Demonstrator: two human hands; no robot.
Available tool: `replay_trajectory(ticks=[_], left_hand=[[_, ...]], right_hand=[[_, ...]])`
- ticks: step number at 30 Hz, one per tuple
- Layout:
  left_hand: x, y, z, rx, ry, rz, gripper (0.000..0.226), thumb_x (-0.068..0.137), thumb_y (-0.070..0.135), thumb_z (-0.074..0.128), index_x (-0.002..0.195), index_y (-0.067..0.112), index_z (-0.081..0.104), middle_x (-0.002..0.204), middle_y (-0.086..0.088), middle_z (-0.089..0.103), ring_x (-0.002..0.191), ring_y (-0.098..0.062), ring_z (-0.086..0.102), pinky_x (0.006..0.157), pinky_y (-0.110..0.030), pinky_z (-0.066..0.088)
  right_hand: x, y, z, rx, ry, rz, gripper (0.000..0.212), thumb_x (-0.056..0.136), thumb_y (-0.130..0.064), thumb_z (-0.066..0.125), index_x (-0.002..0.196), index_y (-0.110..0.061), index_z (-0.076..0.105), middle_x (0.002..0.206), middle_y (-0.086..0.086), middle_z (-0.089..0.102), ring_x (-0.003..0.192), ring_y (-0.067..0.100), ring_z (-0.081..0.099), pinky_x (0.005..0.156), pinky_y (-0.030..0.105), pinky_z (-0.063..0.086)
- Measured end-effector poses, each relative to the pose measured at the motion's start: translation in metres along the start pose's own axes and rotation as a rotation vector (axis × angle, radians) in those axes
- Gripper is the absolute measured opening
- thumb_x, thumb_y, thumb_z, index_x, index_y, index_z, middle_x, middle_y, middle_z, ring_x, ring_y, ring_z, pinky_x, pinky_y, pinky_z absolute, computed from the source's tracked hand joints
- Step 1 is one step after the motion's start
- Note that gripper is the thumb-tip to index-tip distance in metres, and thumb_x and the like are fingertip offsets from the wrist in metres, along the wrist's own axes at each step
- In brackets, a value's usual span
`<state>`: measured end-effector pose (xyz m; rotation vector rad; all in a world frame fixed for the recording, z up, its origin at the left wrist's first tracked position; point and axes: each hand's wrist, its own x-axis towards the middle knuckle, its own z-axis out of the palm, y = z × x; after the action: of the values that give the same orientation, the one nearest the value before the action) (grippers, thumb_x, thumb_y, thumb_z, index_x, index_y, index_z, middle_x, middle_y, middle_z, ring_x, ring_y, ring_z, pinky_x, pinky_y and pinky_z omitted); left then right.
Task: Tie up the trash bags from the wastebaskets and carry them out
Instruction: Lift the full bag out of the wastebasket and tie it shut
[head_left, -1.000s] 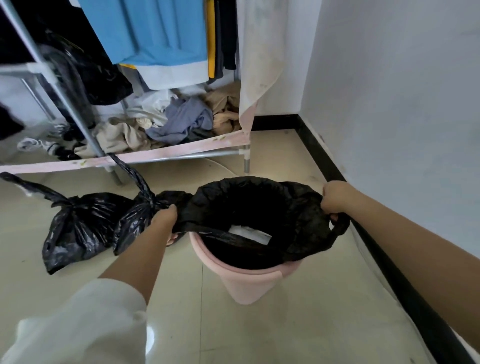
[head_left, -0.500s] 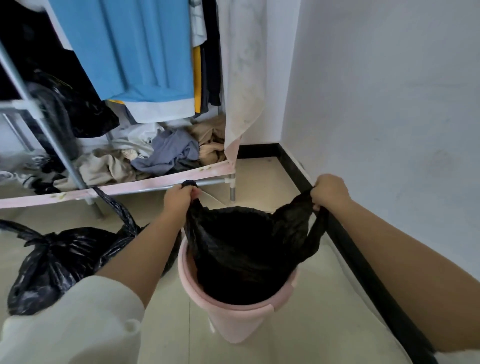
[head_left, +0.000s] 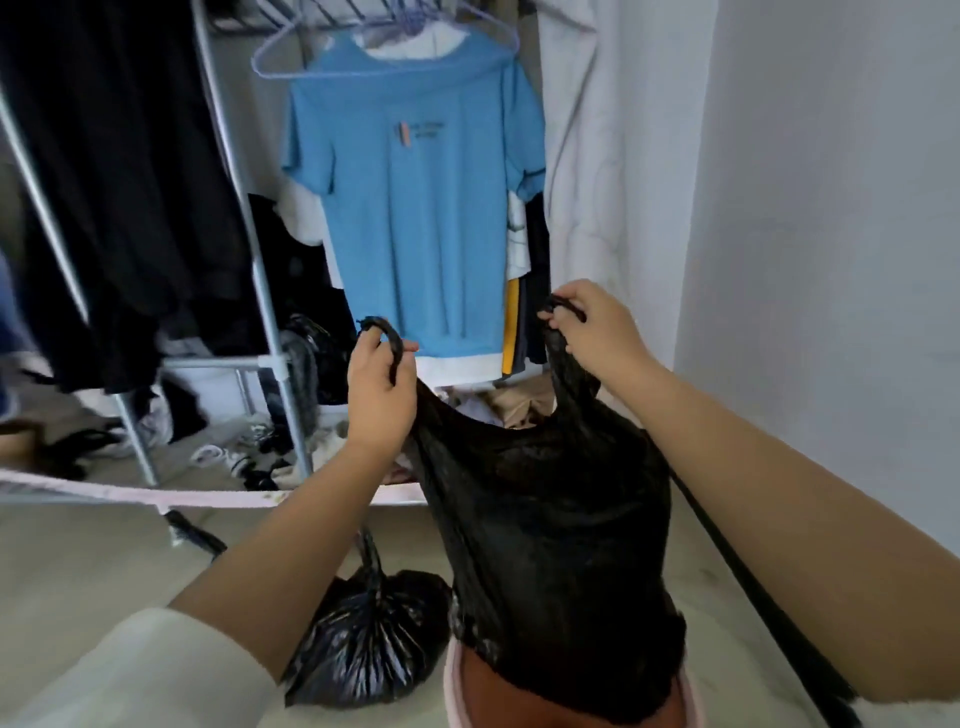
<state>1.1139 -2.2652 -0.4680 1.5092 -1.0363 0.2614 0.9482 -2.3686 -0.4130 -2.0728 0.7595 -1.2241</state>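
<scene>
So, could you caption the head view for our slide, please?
Both hands lift black trash bag from pink wastebasket.

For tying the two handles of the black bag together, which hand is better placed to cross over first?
Probably the right hand: it holds its handle higher. The left hand grips the other handle of the black bag, lower.

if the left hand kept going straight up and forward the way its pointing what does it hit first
Most likely the hem of the blue t-shirt hanging just beyond the left hand, which grips a handle of the black trash bag. The depth between them is unclear.
</scene>
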Motion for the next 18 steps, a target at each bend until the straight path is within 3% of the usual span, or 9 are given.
replay_trajectory(ticks=[2, 4, 7, 9, 11, 12, 15, 18], left_hand=[[0.009, 0.011, -0.036, 0.048, 0.09, 0.021, 0.033, 0.085, 0.013, 0.045, 0.099, -0.009, 0.064, 0.118, -0.023, 0.054, 0.117, -0.031, 0.049, 0.097, -0.02, 0.03], [0.014, 0.018, -0.073, 0.094, 0.181, 0.035, 0.035, 0.079, 0.017, 0.047, 0.094, -0.008, 0.066, 0.109, -0.022, 0.057, 0.108, -0.031, 0.055, 0.095, -0.025, 0.037], [0.013, 0.019, -0.123, 0.126, 0.235, 0.034, 0.021, 0.08, 0.014, 0.058, 0.086, -0.003, 0.068, 0.095, -0.005, 0.056, 0.096, -0.017, 0.052, 0.091, -0.028, 0.04], [0.006, 0.013, -0.148, 0.069, 0.18, -0.072, 0.011, 0.085, 0.008, 0.06, 0.075, 0.006, 0.061, 0.078, -0.001, 0.05, 0.083, -0.015, 0.048, 0.079, -0.029, 0.04], [-0.005, 0.002, -0.169, 0.008, 0.092, -0.21, 0.026, 0.087, 0.009, 0.059, 0.066, 0.01, 0.044, 0.061, -0.004, 0.035, 0.059, -0.016, 0.037, 0.059, -0.028, 0.033], [-0.011, -0.008, -0.177, 0.027, 0.046, -0.263, 0.031, 0.087, 0.01, 0.059, 0.065, 0.011, 0.039, 0.058, -0.006, 0.031, 0.054, -0.016, 0.032, 0.055, -0.027, 0.028], [-0.031, -0.045, -0.199, 0.12, -0.024, -0.478, 0.036, 0.086, 0.012, 0.06, 0.061, 0.01, 0.036, 0.063, -0.01, 0.037, 0.056, -0.018, 0.037, 0.056, -0.027, 0.03], [-0.053, -0.086, -0.219, 0.135, -0.059, -0.636, 0.031, 0.085, 0.012, 0.06, 0.062, 0.011, 0.04, 0.067, -0.012, 0.042, 0.06, -0.019, 0.041, 0.059, -0.027, 0.031]], right_hand=[[0.011, -0.036, 0.017, -0.036, -0.024, -0.095, 0.03, 0.094, -0.005, 0.041, 0.122, -0.002, 0.051, 0.128, 0.011, 0.058, 0.118, 0.021, 0.053, 0.086, 0.016, 0.036], [0.014, -0.068, 0.037, -0.045, -0.048, -0.175, 0.029, 0.093, -0.002, 0.043, 0.12, -0.002, 0.053, 0.127, 0.011, 0.058, 0.122, 0.023, 0.051, 0.091, 0.018, 0.035], [0.004, -0.106, 0.071, 0.005, -0.099, -0.246, 0.029, 0.091, 0.002, 0.043, 0.118, 0.0, 0.054, 0.125, 0.014, 0.06, 0.121, 0.025, 0.052, 0.094, 0.023, 0.036], [-0.006, -0.118, 0.094, 0.049, -0.087, -0.242, 0.028, 0.09, 0.004, 0.042, 0.115, 0.002, 0.055, 0.119, 0.016, 0.062, 0.109, 0.029, 0.058, 0.084, 0.022, 0.044], [-0.016, -0.118, 0.116, 0.068, -0.103, -0.187, 0.028, 0.089, 0.003, 0.042, 0.113, 0.001, 0.057, 0.115, 0.017, 0.064, 0.093, 0.029, 0.06, 0.063, 0.016, 0.047], [-0.022, -0.114, 0.127, 0.029, -0.111, -0.175, 0.028, 0.089, 0.001, 0.043, 0.112, 0.0, 0.058, 0.114, 0.017, 0.064, 0.092, 0.029, 0.059, 0.062, 0.018, 0.047], [-0.049, -0.09, 0.163, -0.205, -0.191, -0.172, 0.028, 0.089, -0.002, 0.044, 0.112, -0.001, 0.061, 0.12, 0.019, 0.062, 0.111, 0.034, 0.054, 0.089, 0.033, 0.043], [-0.083, -0.06, 0.196, -0.337, -0.3, -0.087, 0.021, 0.089, -0.007, 0.05, 0.104, 0.001, 0.061, 0.111, 0.023, 0.062, 0.11, 0.036, 0.054, 0.084, 0.038, 0.044]])
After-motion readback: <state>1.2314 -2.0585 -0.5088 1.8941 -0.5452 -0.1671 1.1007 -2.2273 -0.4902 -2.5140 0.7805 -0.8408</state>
